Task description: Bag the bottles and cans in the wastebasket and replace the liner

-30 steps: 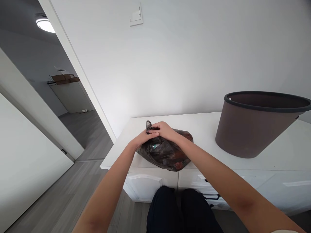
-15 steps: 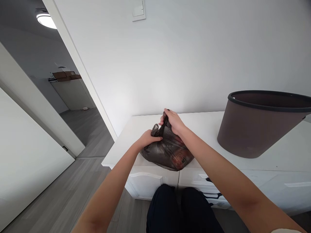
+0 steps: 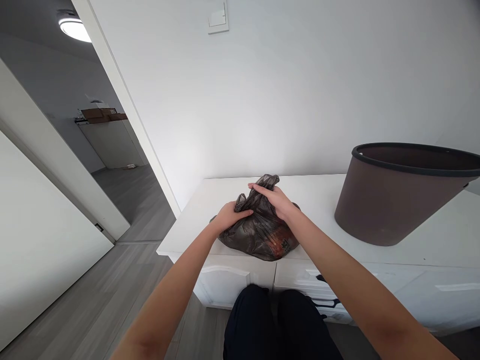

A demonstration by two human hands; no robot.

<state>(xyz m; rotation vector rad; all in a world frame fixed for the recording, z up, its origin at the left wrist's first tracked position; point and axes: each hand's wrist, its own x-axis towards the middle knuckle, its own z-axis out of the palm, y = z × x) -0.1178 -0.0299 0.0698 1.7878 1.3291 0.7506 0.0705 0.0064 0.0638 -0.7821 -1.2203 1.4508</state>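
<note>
A dark, see-through plastic bag (image 3: 255,237) lies full on the white cabinet top (image 3: 183,227), close to its front edge. Something orange-red with dark printing shows through its right side; the rest of the contents cannot be made out. My left hand (image 3: 229,217) grips the bag's left upper part, thumb pressed on the plastic, with a small loop of film sticking up beside it. Higher and to the right, my right hand (image 3: 275,199) is closed round the bag's gathered neck, and a crumpled end of film stands up above the fingers.
A brown waste bin (image 3: 390,207) with a black rim stands on the cabinet to the right. Drawers with dark handles (image 3: 326,303) face my knees. To the left is a doorway with a white door (image 3: 41,240). A light switch (image 3: 217,17) is on the wall.
My right hand has come slightly down and to the right, and more of the bag's neck now stands out above it. My left hand has hardly moved.
</note>
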